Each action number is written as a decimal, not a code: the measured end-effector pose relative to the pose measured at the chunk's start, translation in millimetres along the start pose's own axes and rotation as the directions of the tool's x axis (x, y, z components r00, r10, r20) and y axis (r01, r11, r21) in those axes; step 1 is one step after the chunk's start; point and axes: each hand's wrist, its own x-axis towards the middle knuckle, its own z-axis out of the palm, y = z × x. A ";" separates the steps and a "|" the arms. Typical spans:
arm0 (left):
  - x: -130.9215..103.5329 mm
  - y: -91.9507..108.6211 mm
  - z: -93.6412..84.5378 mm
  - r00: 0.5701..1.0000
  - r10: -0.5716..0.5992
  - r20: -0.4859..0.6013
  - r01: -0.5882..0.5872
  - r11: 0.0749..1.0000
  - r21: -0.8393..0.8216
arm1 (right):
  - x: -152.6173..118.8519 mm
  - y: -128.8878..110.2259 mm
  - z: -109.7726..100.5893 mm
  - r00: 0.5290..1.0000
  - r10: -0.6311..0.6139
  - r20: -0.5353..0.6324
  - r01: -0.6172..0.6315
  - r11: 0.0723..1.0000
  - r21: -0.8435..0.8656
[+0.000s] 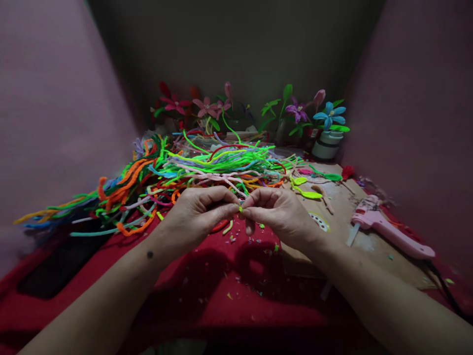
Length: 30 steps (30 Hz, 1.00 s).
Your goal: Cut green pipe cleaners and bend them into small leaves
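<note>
My left hand and my right hand meet at the middle, fingertips almost touching. Between the pinched thumbs and forefingers of both hands is a tiny yellow-green piece, mostly hidden by the fingertips. Just behind the hands lies a big pile of coloured pipe cleaners, green, pink, orange and other colours. Below the hands, small fuzzy scraps dot the red cloth.
A pink glue gun rests on a cardboard sheet at the right, near yellow-green leaf shapes. Fuzzy flowers, one blue in a white jar, stand at the back. A dark flat object lies left.
</note>
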 end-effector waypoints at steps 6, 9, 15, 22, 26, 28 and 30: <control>-3.7 0.0 3.2 0.998 0.039 -0.057 -0.031 0.991 0.129 | -1.9 3.4 2.8 0.993 -0.083 -0.086 0.072 0.990 -0.121; -4.4 0.4 2.6 0.996 0.082 -0.045 -0.073 0.981 0.178 | -1.5 3.5 2.2 0.993 -0.094 -0.073 0.085 0.990 -0.113; -3.3 1.6 2.1 0.994 0.112 -0.003 -0.108 0.968 0.225 | -1.2 0.4 2.9 0.995 -0.054 -0.083 0.043 0.991 -0.130; -3.4 -0.6 0.2 0.996 0.083 0.020 -0.085 0.976 0.201 | -2.3 2.7 1.4 0.996 -0.069 -0.053 0.062 0.990 -0.130; -3.3 -0.4 -2.7 0.996 0.030 0.087 -0.039 0.993 0.108 | -3.2 1.7 -0.3 0.994 -0.095 0.045 0.101 0.982 -0.162; -3.0 1.3 -4.6 0.994 0.009 0.110 -0.018 0.997 0.081 | -3.9 0.7 -0.5 0.991 -0.093 0.095 0.106 0.984 -0.142; -2.6 4.0 -6.6 0.991 -0.015 0.130 0.007 0.998 0.061 | -4.6 0.1 -0.5 0.988 -0.070 0.137 0.083 0.992 -0.093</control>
